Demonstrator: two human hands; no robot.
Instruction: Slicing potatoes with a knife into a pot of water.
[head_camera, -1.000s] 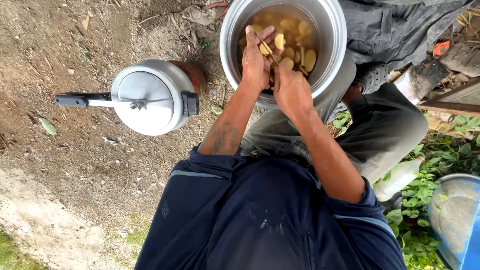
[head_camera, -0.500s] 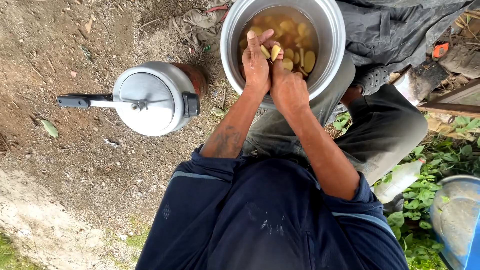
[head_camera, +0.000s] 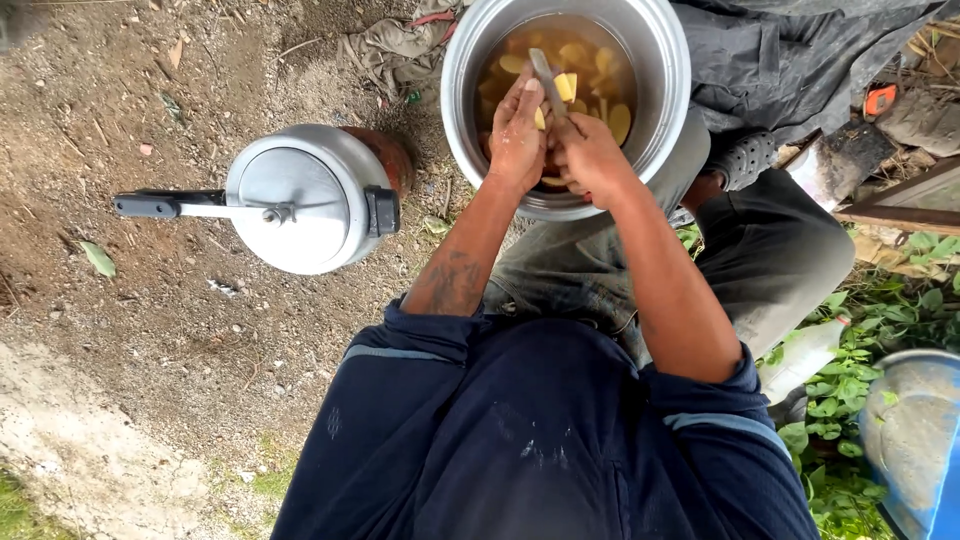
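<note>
Outdoors, everything sits on bare brown dirt (head_camera: 200, 350) scattered with pebbles and dry leaves. The landmark is a big round metal pot (head_camera: 670, 70) of cloudy water, with pale yellow potato pieces (head_camera: 618, 122) floating in it. Left of the pot, well apart, stands a closed pressure cooker (head_camera: 300, 195) with its black handle pointing away from the pot. Below and right of the pot, green weeds (head_camera: 850, 400) grow beside a blue-rimmed basin (head_camera: 915, 435), and dark cloth (head_camera: 800, 60) lies just right of the pot.

Both forearms reach forward from dark blue sleeves and meet over the pot's near rim. The left hand (head_camera: 517, 135) is curled over, its grip closed around a potato chunk (head_camera: 540, 118) that is mostly hidden by the fingers, so I can only guess at its shape. The right hand (head_camera: 592, 155) is clenched on a knife (head_camera: 545, 75), the blade angling up and away over the water. The chunk sits pinched in the left hand, touching the blade, just above the pot's water.
</note>
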